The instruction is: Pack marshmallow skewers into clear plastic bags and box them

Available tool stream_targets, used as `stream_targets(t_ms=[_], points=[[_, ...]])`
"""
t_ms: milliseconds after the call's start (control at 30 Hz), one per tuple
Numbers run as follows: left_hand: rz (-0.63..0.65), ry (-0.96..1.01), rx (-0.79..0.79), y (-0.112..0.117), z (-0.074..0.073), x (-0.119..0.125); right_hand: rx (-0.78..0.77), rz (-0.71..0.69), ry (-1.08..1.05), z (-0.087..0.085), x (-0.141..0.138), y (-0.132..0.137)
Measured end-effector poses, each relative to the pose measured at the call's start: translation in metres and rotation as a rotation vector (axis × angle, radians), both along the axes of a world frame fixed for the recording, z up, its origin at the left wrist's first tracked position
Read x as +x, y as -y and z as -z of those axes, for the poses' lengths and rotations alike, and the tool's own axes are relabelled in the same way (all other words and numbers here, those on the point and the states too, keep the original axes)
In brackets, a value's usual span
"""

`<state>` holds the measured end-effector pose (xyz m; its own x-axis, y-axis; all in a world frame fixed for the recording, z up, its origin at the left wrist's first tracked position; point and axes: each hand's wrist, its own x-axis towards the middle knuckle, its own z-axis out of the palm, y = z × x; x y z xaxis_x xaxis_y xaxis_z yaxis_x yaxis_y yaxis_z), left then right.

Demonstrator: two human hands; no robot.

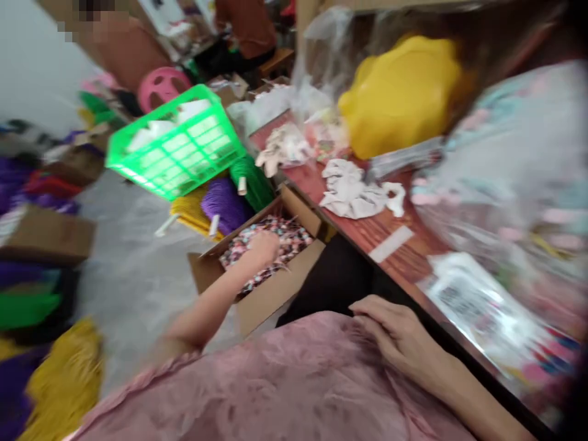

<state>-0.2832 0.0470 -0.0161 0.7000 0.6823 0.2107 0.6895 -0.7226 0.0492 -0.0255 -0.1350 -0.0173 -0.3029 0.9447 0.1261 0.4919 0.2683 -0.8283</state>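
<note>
My left hand [263,244] reaches down into an open cardboard box [271,293] on the floor, resting on a heap of small patterned pink and dark pieces [289,240]. Its fingers are smeared by motion and partly buried, so I cannot see their grip. My right hand [390,331] lies flat with fingers stretched on the pink fabric [275,386] over my lap, holding nothing. The hand sits just below the edge of the reddish wooden table [381,226].
A green plastic basket [177,144] stands beyond the box, with purple, green and yellow yarn cones [225,205] beside it. On the table lie white fabric pieces [356,190], a yellow bag [399,92] and plastic packets [487,306]. A person in brown sits far back. Cardboard boxes and coloured yarn cover the floor left.
</note>
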Motion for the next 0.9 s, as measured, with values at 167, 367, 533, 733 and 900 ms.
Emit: stream_targets(t_ms=[167,367,533,733,900], points=[[0.315,0.281,0.005,0.012,0.027,0.063,-0.114,0.159,0.149,-0.002,0.022,0.039],[1.03,0.262,-0.115,0.109,-0.01,0.2,-0.258,0.603,0.123,0.024,0.044,0.109],[1.004,-0.071,-0.223,0.133,-0.021,0.257,-0.279,0.847,0.046,0.027,0.043,0.169],[1.087,0.055,-0.191,0.1,-0.002,0.278,-0.182,1.19,0.016,0.003,0.081,0.232],[1.064,0.177,-0.021,0.1,0.013,0.274,0.035,1.616,0.325,0.001,0.13,0.281]])
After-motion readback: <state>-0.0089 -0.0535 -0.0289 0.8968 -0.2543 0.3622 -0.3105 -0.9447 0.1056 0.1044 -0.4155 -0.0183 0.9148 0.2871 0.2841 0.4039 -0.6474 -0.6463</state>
